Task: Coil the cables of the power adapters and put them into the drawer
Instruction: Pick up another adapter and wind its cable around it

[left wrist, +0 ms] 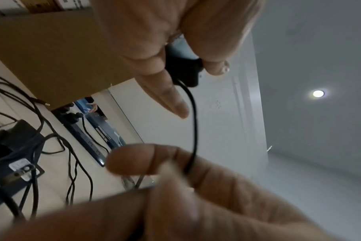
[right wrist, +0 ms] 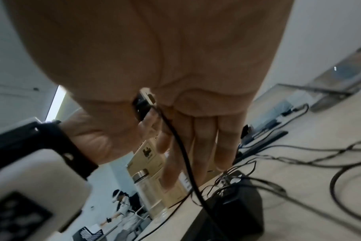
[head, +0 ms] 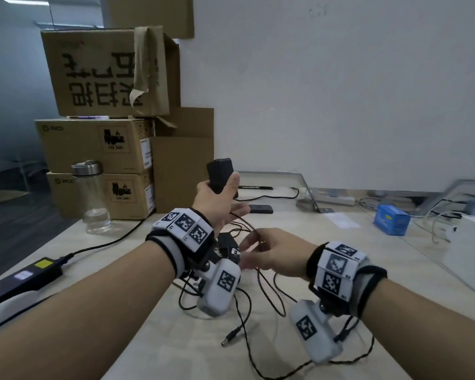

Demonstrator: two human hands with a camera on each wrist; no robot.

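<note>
My left hand (head: 217,200) holds a black power adapter (head: 220,174) upright above the table; the left wrist view shows the fingers (left wrist: 155,68) curled round its lower end (left wrist: 183,73). Its thin black cable (left wrist: 194,122) drops to my right hand (head: 258,250), which pinches it between thumb and fingers (left wrist: 132,159). In the right wrist view the cable (right wrist: 181,151) runs across my right hand's fingers (right wrist: 202,138). A second black adapter (head: 228,241) lies under the hands amid loose cables, one ending in a barrel plug (head: 231,337). No drawer is in view.
Stacked cardboard boxes (head: 99,144) and a glass bottle (head: 92,198) stand at the back left. A large power brick (head: 36,270) lies at the left table edge. A phone (head: 261,208), a blue box (head: 392,219) and more cables sit toward the back and right.
</note>
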